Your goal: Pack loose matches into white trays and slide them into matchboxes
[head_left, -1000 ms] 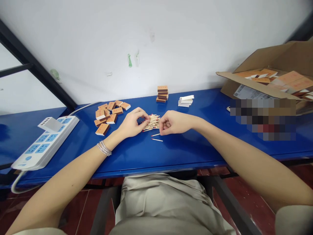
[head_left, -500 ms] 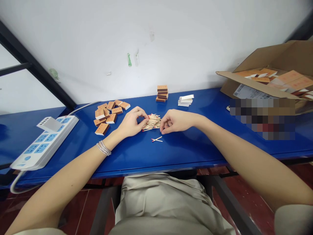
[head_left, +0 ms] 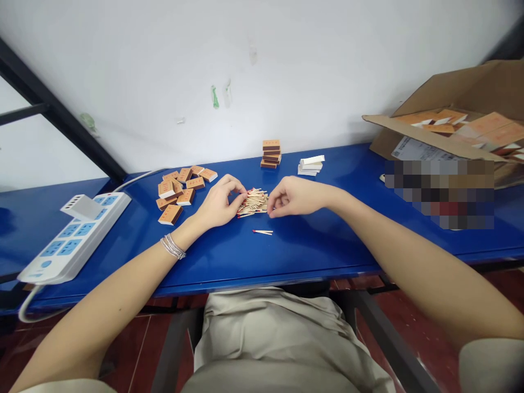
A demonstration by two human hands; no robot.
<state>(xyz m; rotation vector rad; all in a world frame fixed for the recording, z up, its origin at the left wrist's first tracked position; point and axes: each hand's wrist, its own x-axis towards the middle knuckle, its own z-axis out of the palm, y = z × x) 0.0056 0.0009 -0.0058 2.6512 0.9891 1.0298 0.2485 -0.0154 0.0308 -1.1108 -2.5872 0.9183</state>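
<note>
A heap of red-tipped matchsticks lies on the blue table. My left hand presses against the heap's left side with its fingers curled and pinched on the sticks. On the heap's right side my right hand has its fingers bent and their tips on the matchsticks. Two loose matchsticks lie side by side on the table just in front of the heap. A silver bracelet is on my left wrist.
Scattered orange matchboxes lie at the left, a small stack of them at the back, white inner trays beside it. A white power strip lies far left. An open cardboard box of matchboxes stands at the right.
My right hand has moved from the loose matchsticks up to the heap's right side. The two loose matchsticks now lie close together, nearly parallel. My left hand has stayed at the heap.
</note>
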